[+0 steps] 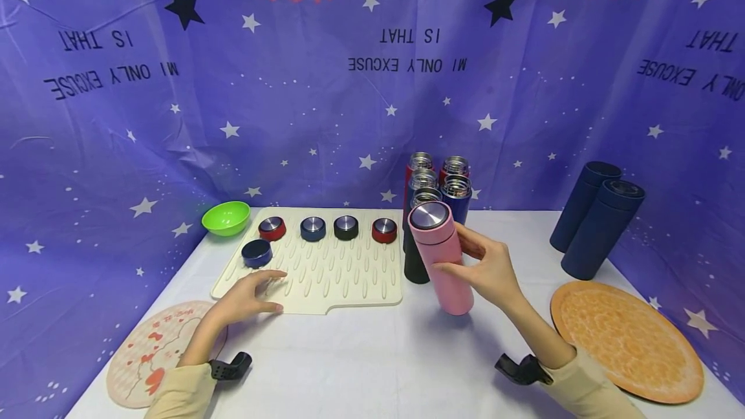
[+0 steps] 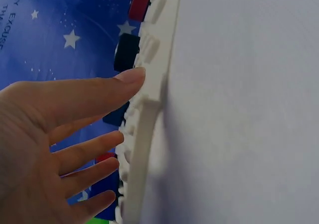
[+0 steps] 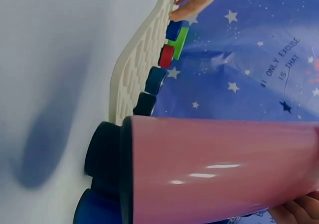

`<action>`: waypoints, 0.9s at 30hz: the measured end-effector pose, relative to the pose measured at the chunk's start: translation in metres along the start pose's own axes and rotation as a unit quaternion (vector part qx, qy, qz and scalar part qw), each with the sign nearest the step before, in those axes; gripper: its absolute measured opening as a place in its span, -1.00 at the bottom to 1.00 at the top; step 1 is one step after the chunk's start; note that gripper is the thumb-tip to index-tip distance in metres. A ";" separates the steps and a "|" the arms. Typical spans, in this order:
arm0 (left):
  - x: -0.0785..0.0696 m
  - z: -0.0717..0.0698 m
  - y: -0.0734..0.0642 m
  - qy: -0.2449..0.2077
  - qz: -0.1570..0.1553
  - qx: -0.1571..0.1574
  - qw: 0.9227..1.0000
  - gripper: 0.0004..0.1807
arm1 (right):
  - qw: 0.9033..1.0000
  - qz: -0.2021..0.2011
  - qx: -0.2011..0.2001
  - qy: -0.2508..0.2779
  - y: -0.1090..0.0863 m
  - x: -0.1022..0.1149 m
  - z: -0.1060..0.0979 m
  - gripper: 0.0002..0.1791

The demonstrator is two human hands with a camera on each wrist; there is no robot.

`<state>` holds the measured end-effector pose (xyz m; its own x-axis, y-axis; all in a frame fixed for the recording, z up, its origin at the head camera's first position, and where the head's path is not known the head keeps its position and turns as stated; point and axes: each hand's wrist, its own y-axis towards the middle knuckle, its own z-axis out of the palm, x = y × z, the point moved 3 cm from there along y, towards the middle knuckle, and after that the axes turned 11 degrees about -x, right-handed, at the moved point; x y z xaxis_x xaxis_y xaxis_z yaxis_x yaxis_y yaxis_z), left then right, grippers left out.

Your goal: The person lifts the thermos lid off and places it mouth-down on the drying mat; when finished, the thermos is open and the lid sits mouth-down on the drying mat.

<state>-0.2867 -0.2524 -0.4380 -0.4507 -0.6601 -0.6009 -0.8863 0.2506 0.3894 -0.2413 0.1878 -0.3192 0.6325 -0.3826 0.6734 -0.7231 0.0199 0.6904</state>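
My right hand [image 1: 491, 270] grips a pink thermos bottle [image 1: 448, 277] with its lid on, tilted and raised over the table. In the right wrist view the pink bottle [image 3: 219, 159] fills the lower right, and its dark base shows. Behind it stand several lidless bottles [image 1: 421, 180] in red, blue and black. My left hand [image 1: 244, 299] hovers at the near left edge of a cream ridged drying mat [image 1: 332, 277], fingers spread and holding nothing. On the mat sit several lids: red [image 1: 384, 230], black [image 1: 346, 227], blue [image 1: 313, 229], another red [image 1: 272, 228] and an upturned dark blue one [image 1: 257, 254].
A green bowl [image 1: 226, 218] stands at the back left. Two dark blue bottles [image 1: 602, 231] with lids stand at the right edge. A round orange mat [image 1: 628, 341] lies front right, and a pink patterned round mat [image 1: 157, 348] front left.
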 end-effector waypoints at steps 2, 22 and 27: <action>-0.005 0.000 0.003 0.004 0.012 -0.008 1.000 -0.30 | 1.000 -0.012 0.013 0.002 0.000 0.000 0.004 -0.21; -0.142 -0.001 0.043 -0.080 0.145 -0.052 0.985 -0.29 | 0.994 -0.094 0.046 -0.035 -0.006 0.008 0.026 -0.21; -0.170 0.003 0.049 -0.119 0.170 -0.049 0.977 -0.24 | 0.991 -0.114 0.067 -0.028 -0.013 -0.008 0.034 -0.17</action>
<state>-0.2532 -0.1253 -0.3189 -0.7399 -0.3649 -0.5651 -0.6715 0.3497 0.6533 -0.2466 0.1589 -0.3420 0.7705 -0.4132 0.4855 -0.5955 -0.1948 0.7793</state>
